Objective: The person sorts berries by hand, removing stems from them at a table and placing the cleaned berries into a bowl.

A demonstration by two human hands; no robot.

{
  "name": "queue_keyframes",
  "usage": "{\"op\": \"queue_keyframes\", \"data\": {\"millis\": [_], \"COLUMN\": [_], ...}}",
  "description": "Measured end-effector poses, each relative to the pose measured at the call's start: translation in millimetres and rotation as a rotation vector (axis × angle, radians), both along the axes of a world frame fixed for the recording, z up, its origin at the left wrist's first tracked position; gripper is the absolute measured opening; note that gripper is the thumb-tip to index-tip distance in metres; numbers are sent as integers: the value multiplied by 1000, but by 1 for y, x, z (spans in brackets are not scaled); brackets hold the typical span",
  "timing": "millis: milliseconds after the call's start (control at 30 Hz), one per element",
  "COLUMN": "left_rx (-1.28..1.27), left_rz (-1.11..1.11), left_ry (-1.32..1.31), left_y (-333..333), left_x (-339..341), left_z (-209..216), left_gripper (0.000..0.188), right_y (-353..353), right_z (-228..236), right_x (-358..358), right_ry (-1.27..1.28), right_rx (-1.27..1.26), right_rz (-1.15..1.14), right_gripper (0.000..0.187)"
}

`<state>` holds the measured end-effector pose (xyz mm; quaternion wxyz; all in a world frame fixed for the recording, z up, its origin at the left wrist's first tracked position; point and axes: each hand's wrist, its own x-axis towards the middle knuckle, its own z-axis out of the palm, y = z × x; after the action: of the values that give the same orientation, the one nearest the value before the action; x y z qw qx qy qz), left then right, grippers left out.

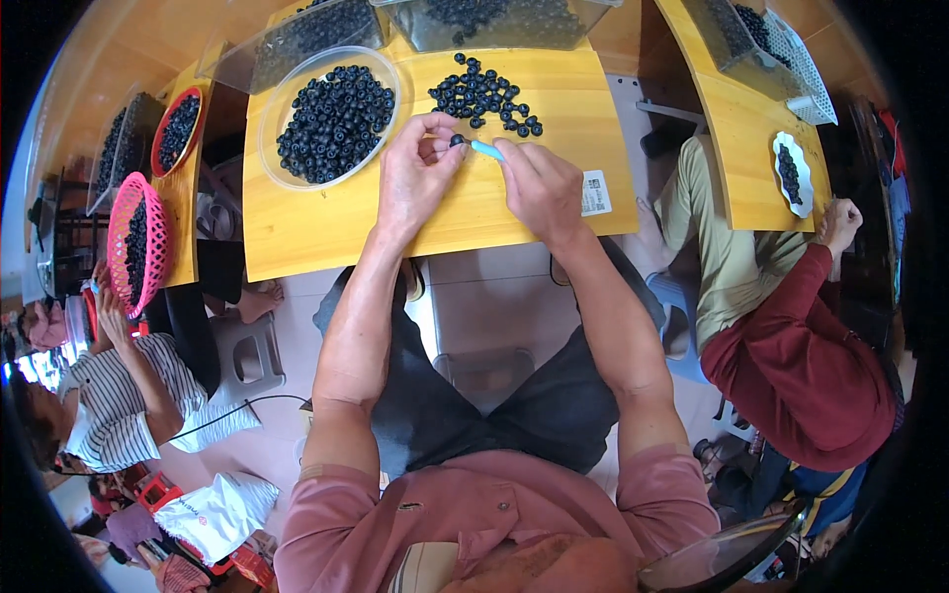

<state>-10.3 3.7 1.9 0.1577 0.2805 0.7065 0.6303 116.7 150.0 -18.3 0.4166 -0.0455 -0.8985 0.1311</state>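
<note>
Pinched between the fingertips of my left hand is a small dark round bead. My right hand grips a slim tool with a light blue handle, its thin tip pointing at the bead; whether they touch is too small to tell. Just beyond my hands, a loose pile of similar dark beads lies on the yellow wooden table. To the left of my left hand stands a round clear plastic bowl heaped with more of them.
Clear bins of beads line the table's far edge. A label card lies beside my right hand. At left, a person in stripes sits by a pink basket; at right, a person in dark red sits near a white dish.
</note>
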Motion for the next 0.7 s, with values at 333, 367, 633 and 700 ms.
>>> {"op": "queue_keyframes", "data": {"millis": [333, 367, 633, 700], "left_rx": [-4, -5, 9, 13], "left_rz": [-34, -34, -38, -38], "left_ry": [70, 71, 56, 55], "left_y": [2, 3, 2, 2], "left_x": [1, 3, 3, 2], "left_z": [0, 1, 0, 0], "left_gripper": [35, 35, 36, 36], "right_y": [-1, -1, -1, -1], "right_z": [3, 3, 2, 3], "right_x": [1, 1, 2, 2], "right_ry": [-29, -28, -47, -55], "right_rx": [41, 41, 55, 56], "right_rz": [-18, -22, -15, -18], "right_gripper": [22, 21, 25, 26]}}
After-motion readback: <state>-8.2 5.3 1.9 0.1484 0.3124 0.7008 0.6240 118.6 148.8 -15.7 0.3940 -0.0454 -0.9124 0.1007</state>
